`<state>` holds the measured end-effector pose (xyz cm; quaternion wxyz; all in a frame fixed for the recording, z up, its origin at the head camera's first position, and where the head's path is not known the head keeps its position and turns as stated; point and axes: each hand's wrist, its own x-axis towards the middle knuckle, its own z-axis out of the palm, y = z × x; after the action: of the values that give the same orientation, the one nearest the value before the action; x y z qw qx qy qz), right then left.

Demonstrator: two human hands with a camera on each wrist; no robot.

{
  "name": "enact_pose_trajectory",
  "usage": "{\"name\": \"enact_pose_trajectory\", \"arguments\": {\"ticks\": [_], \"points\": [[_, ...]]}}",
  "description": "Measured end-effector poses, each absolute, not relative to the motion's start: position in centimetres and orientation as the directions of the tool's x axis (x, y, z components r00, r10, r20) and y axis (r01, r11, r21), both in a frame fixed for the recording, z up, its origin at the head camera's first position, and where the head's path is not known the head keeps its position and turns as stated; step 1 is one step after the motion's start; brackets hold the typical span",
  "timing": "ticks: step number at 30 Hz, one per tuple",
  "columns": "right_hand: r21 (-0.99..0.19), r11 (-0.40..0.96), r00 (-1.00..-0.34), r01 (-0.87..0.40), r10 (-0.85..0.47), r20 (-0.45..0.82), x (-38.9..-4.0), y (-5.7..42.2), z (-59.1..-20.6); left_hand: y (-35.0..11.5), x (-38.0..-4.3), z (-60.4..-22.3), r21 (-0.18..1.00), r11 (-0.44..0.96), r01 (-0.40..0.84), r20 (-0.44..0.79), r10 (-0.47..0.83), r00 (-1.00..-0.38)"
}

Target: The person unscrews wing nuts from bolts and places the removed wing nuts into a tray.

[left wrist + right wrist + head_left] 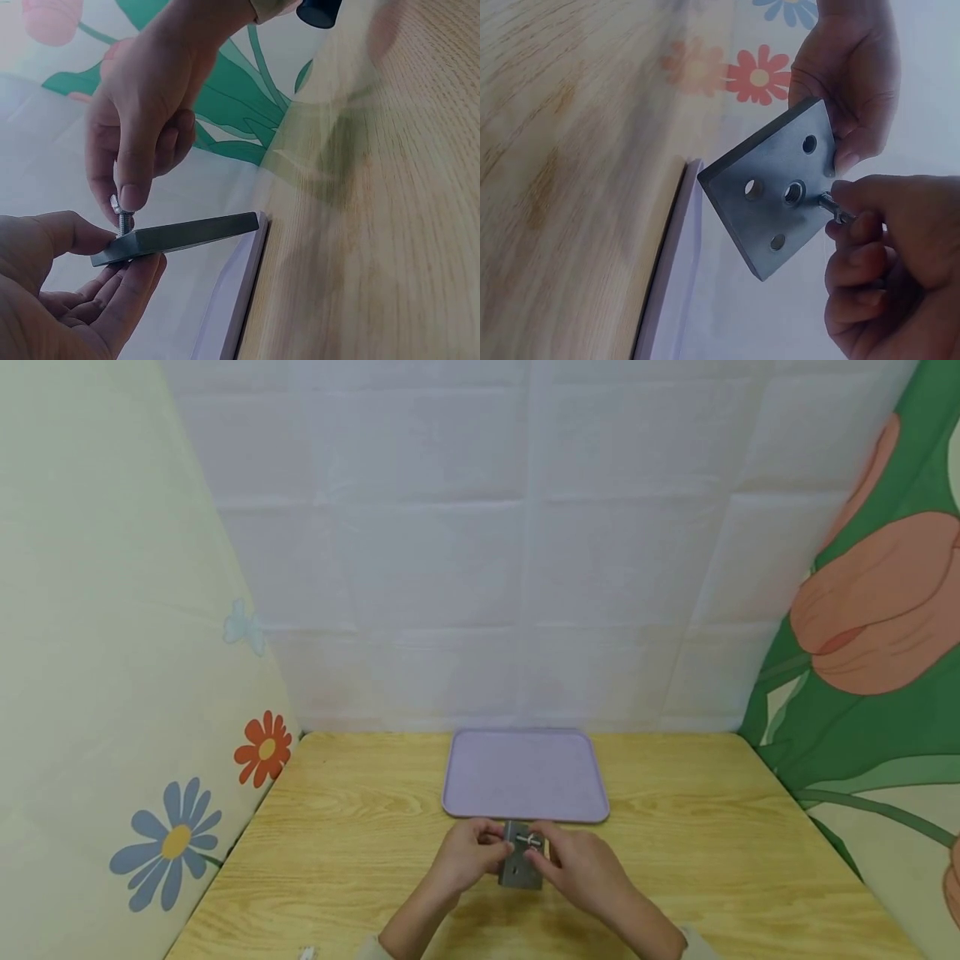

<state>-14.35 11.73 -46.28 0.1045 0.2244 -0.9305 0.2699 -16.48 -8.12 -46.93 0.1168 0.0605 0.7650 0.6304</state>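
My left hand [467, 858] pinches the edge of a grey metal plate [772, 187] between thumb and fingers, with the plate raised over the table. Several round holes go through the plate, as the right wrist view shows. A small silver screw [124, 223] with a shiny, wing-like head stands upright at the plate's edge, close beside the left thumb. The thumb and fingers of my right hand [588, 870] pinch this screw by its head. Its threaded shank meets the plate's face, and its tip is hidden. The right hand's other fingers are curled in.
A lilac tray [525, 775] lies on the wood-grain table [360, 852] just beyond my hands. A small white object [307, 953] sits at the table's front left edge. Patterned cloths hang left and right, and a plain white cloth [480, 543] hangs behind.
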Motion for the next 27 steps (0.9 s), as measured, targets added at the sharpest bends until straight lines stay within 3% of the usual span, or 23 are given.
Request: {"name": "enact_pose_trajectory", "arguments": {"ticks": [11, 21, 27], "points": [[-0.45, 0.752, -0.871, -0.482, -0.355, 0.339, -14.2, 11.6, -46.0, -8.2, -16.6, -47.1, 0.979, 0.196, -0.054, -0.101, 0.238, -0.966], [-0.642, 0.693, -0.944, -0.327, -0.218, 0.246, -14.9, 12.0, -45.9, -8.1, -16.3, -46.7, 0.982, 0.184, -0.037, -0.081, 0.239, -0.968], [-0.863, 0.485, -0.968, -0.142, -0.252, 0.018, -15.4, 12.5, -46.2, -8.0, -16.3, -46.7, 0.979, 0.2, -0.042, -0.09, 0.235, -0.968]]}}
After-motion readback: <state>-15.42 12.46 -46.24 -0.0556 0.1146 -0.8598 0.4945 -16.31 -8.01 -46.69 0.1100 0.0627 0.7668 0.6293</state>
